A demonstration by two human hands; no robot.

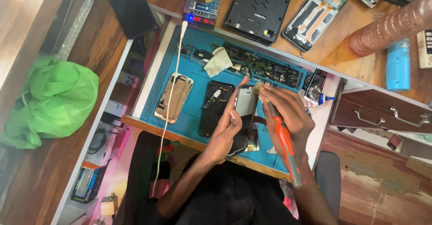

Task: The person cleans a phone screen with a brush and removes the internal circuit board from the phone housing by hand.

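left hand (225, 132) fingers grip a phone (245, 112); right hand (288, 117) fingers pinch, seemingly, a brush (281, 135).

Opened phone (245, 112) tilted above blue mat; red-handled brush (282, 137) bristles touching its top.

Green plastic bag (51, 101) left; blue bottle (398, 65), wooden drawers (382, 114) right.

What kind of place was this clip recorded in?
Most likely a phone repair bench. A blue work mat holds opened phones and a tray of small parts. The left hand holds a phone while the right hand brushes it with an orange-handled brush.
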